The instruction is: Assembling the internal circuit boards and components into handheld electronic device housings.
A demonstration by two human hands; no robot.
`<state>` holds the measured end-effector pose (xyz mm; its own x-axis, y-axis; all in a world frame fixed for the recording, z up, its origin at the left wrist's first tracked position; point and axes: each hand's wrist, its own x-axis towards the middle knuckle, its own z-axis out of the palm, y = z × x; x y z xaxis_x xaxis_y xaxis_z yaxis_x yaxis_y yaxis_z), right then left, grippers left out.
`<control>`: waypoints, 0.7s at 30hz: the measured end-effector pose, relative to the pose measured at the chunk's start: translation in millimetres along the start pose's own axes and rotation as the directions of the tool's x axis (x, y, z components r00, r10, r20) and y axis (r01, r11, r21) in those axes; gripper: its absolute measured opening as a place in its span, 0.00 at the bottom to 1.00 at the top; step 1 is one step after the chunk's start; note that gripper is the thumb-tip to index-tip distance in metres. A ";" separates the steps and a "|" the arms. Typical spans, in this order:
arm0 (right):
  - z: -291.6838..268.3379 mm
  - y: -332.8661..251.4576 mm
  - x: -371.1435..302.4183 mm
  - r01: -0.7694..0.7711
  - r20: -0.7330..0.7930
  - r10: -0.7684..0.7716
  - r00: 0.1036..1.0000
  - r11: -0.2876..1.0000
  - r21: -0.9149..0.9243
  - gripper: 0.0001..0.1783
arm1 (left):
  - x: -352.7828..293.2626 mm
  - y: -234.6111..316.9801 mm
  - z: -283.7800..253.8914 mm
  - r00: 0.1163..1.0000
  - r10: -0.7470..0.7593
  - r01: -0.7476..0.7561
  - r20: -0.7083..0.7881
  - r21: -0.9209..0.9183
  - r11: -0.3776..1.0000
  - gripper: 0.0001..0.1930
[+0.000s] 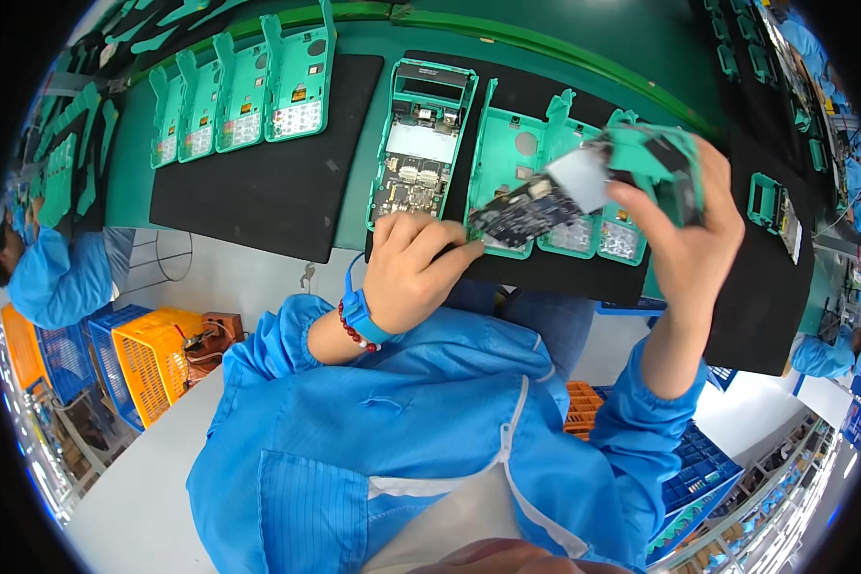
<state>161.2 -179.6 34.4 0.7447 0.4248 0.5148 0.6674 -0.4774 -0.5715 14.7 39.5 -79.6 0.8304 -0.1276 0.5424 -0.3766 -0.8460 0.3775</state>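
Note:
My left hand (416, 273), with a blue wrist strap and a red bead bracelet, has its fingers curled over the near end of a green device casing (389, 167). That casing lies on a black mat and holds a circuit board (413, 189) with a white panel. Raised over the mat on the right, my right hand (689, 225) grips a green housing part (652, 153), blurred by motion. A dark circuit board (531, 210) with a white panel juts from it to the left. Beneath are several open green casing shells (507, 143), partly hidden by the board.
Several more green shells (297, 91) stand in a row at the back left, beside a black mat (268, 182). Another green assembly (765, 201) lies at the right. Yellow and blue crates (153, 359) stand lower left. People in blue sleeves are at both sides.

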 end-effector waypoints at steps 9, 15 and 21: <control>28.4 1.4 38.9 0.179 0.336 -0.115 0.935 0.969 -0.169 0.21 | -9.5 -7.0 5.7 0.994 0.030 -0.033 -0.105 -0.030 0.999 0.15; 44.4 1.7 41.6 0.191 0.396 -0.107 0.912 0.965 -0.179 0.22 | -8.4 -6.3 6.6 0.995 0.013 -0.018 -0.095 -0.045 0.999 0.17; 67.3 23.5 37.4 0.220 0.379 -0.113 0.918 0.942 -0.251 0.30 | 2.7 -5.8 -4.7 0.991 0.073 -0.082 0.109 0.083 0.993 0.20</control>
<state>205.0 -123.1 -2.7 0.6092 0.7361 0.2950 0.7923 -0.5498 -0.2645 17.2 46.5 -76.8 0.8406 -0.2444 0.4833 -0.4079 -0.8728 0.2681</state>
